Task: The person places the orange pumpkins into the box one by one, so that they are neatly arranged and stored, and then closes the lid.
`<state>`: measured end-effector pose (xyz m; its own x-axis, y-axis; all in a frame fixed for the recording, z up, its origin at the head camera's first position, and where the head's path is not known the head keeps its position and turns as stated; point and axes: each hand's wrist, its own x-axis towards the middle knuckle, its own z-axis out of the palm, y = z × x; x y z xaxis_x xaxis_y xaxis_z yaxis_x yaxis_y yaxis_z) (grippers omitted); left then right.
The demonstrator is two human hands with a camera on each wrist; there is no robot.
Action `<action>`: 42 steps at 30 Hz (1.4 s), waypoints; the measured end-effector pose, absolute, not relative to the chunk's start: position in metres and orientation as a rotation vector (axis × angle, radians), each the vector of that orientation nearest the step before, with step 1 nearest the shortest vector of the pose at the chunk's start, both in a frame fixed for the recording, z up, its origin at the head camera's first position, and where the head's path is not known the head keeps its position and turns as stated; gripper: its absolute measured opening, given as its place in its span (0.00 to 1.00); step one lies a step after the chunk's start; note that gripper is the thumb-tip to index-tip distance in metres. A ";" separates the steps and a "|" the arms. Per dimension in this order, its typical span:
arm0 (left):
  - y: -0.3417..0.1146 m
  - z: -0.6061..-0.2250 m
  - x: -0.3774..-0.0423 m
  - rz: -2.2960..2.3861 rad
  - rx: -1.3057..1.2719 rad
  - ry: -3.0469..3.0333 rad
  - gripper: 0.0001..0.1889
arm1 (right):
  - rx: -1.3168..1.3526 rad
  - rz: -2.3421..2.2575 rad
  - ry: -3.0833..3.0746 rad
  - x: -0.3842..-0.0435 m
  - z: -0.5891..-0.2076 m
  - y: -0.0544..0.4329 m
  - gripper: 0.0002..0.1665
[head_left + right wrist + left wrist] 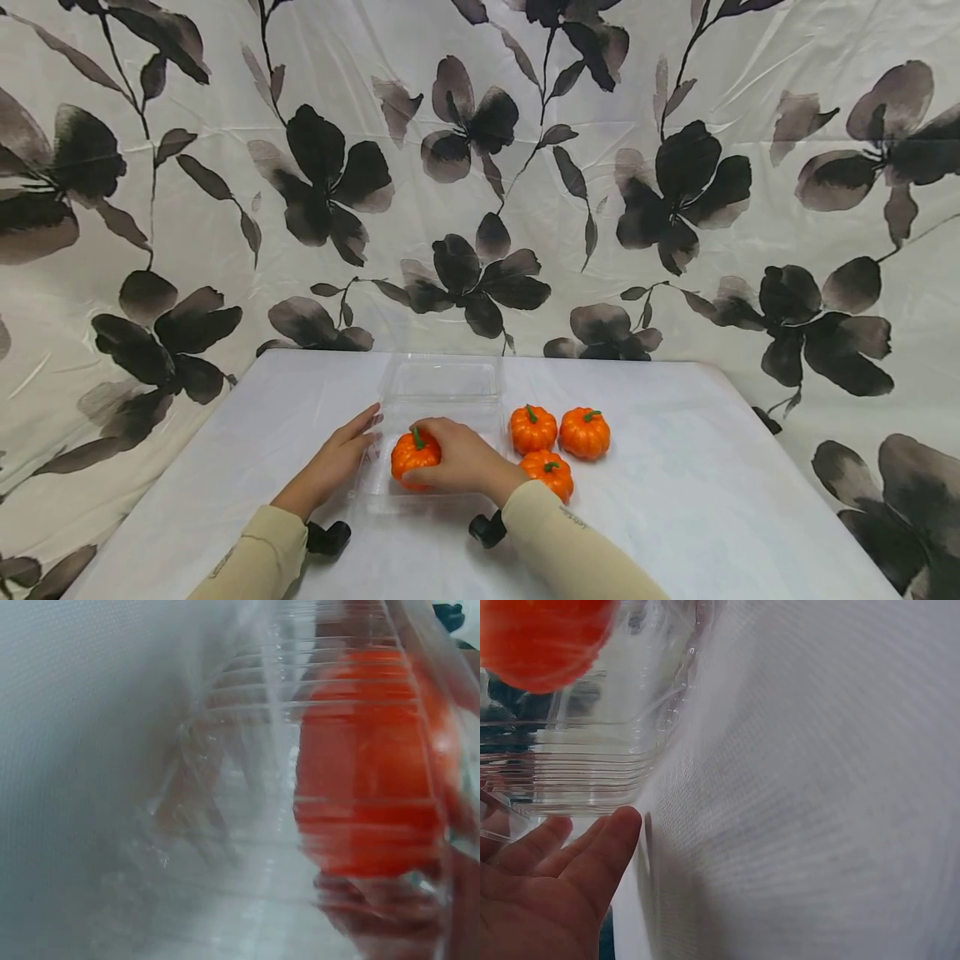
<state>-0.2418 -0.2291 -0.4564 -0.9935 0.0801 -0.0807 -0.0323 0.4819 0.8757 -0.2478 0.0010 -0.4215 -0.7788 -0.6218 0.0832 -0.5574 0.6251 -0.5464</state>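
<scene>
My right hand (465,457) grips a small orange pumpkin (408,462) with a green stem, thumb on the near side and fingers over the far side. It is within the base of a clear plastic clamshell container (375,492), seen through the ribbed wall in the right wrist view. The container's lid (442,379) lies folded back, away from me. Along the left wall rests my left hand (337,458). In the left wrist view its fairly straight fingers (607,855) touch the ribbed side, low near the table.
Three more orange pumpkins stand right of the container: one nearest its far side (533,429), one farther right (585,433), and one closer to me (546,473), partly behind my right forearm. A white cloth covers the table (675,517). Behind hangs a floral curtain (570,275).
</scene>
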 end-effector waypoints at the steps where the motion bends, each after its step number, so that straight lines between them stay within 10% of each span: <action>1: -0.229 -0.457 -0.242 1.545 0.043 2.610 0.30 | -0.991 -0.856 2.726 -0.248 -0.423 0.000 0.40; 42: -0.228 -0.454 -0.240 1.565 0.064 2.615 0.31 | -1.028 -0.769 2.701 -0.250 -0.435 -0.028 0.40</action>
<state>-0.2396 -0.2278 -0.4545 -0.9948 0.0838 -0.0584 -0.0119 0.4732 0.8809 -0.2499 -0.0278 -0.4354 -0.7537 -0.6560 0.0402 -0.5788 0.6336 -0.5134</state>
